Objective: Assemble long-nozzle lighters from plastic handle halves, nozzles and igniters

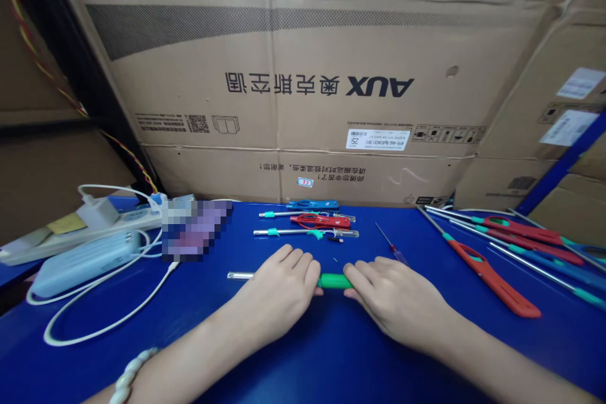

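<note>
Left hand (279, 290) and right hand (398, 300), fingers curled tight around 1 green-handled tool (335, 281) between them, pin it flat on blue table (303, 366); I see its shaft (239, 276) poke out past left hand's outer side.

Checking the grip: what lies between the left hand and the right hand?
In the head view, only a short stretch of the green handle shows between the left hand and the right hand; both grip it.

We see a blue tabletop (303, 360) backed by a large cardboard box (303, 107). At left lie a power strip (71, 230), a pale power bank (85, 262) and a white cable (95, 322); at right, red-handled tools (497, 278).
</note>
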Available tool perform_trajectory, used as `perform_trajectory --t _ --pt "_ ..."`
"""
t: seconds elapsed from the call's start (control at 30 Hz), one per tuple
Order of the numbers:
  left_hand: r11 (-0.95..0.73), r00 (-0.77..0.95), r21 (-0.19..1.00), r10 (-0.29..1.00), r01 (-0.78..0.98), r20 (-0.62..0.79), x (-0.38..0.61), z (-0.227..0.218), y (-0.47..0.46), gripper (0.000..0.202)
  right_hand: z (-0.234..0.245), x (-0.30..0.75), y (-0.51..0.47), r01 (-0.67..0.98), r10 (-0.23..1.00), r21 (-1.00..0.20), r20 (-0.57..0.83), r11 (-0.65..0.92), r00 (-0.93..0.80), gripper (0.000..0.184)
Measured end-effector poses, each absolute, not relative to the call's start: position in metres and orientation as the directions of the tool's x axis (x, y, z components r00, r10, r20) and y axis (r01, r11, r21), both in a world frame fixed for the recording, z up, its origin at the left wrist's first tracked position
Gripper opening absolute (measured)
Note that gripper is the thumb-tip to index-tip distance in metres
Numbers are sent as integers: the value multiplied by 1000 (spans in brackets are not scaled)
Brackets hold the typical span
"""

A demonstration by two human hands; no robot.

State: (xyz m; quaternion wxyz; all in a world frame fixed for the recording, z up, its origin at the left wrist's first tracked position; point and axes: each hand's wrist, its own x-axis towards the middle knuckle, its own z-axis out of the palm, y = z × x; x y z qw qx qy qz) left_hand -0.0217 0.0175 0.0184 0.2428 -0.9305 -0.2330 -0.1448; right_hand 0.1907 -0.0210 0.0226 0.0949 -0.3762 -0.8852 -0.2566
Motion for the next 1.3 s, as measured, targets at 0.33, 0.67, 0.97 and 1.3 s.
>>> perform_trajectory --t 0.33,0.67,0.97,1.3 --pt "-719 871 -506 310 477 381 -19 9 16 17 22 189 -24 804 785 165 179 571 -594 10" --pt "-733 859 -468 328 494 394 -19 7 16 18 24 186 -27 819 799 156 182 552 -573 13" --pt "-860 864 -189 413 474 288 -21 -2 28 17 16 181 -17 809 800 129 125 574 -588 14" --pt "-863 830 126 505 489 239 -33 16 36 17 27 203 0 745 824 -389 75 542 -561 22"
